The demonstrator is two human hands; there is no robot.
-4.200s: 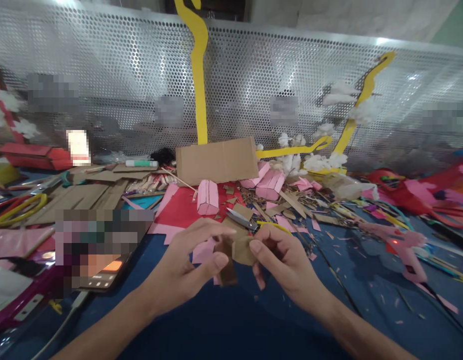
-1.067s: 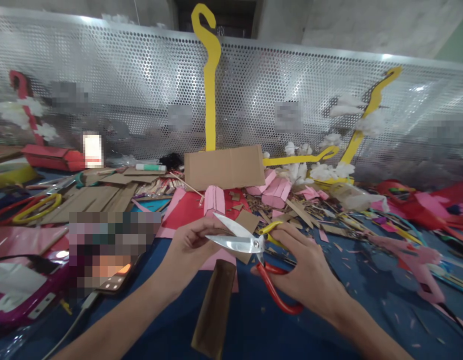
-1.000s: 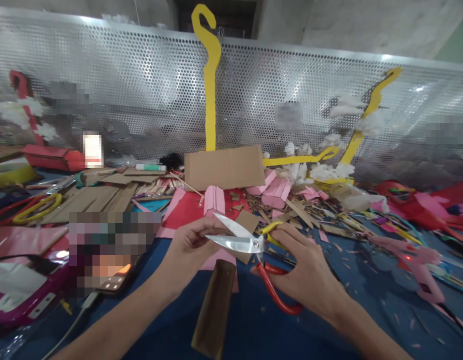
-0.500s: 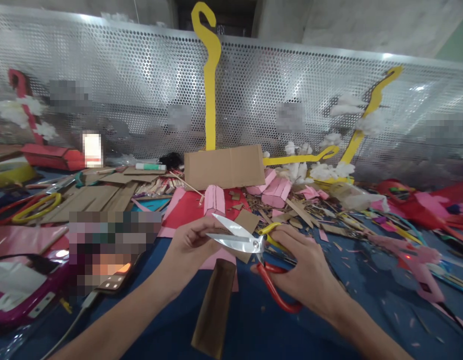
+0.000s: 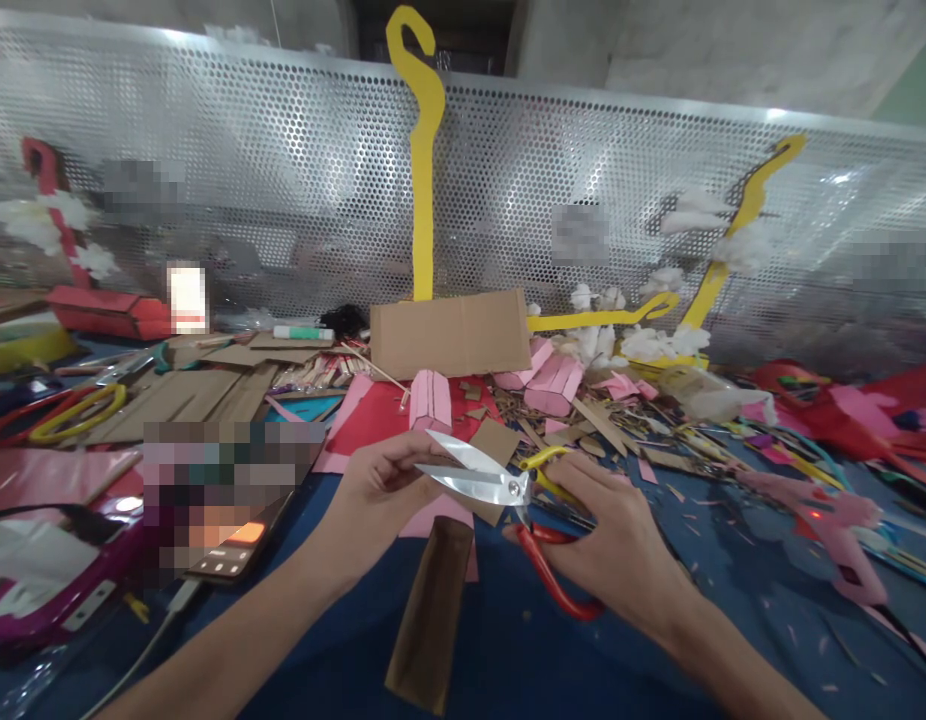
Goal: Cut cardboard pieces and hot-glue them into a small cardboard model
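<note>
My right hand (image 5: 609, 530) grips a pair of scissors (image 5: 482, 475) by one yellow and one red handle loop. The blades are parted and point left, across the fingers of my left hand (image 5: 377, 500). Those fingers are pinched together just behind the blade tips; what they hold, if anything, is hidden. Pink paper (image 5: 437, 518) shows just below the blades, partly covered by my left hand. Beneath it, a folded brown cardboard strip (image 5: 429, 620) lies lengthwise on the blue surface.
Behind my hands stands a cardboard piece (image 5: 452, 335) with a tall yellow hook-shaped strip (image 5: 423, 200). Pink folded paper pieces (image 5: 553, 385) and cardboard scraps lie around it. A pink glue gun (image 5: 830, 530) is at right, a phone (image 5: 227, 550) at left, and a perforated metal panel (image 5: 283, 150) behind.
The scissor blades have drawn very slightly closer together. Both hands stay in nearly the same place.
</note>
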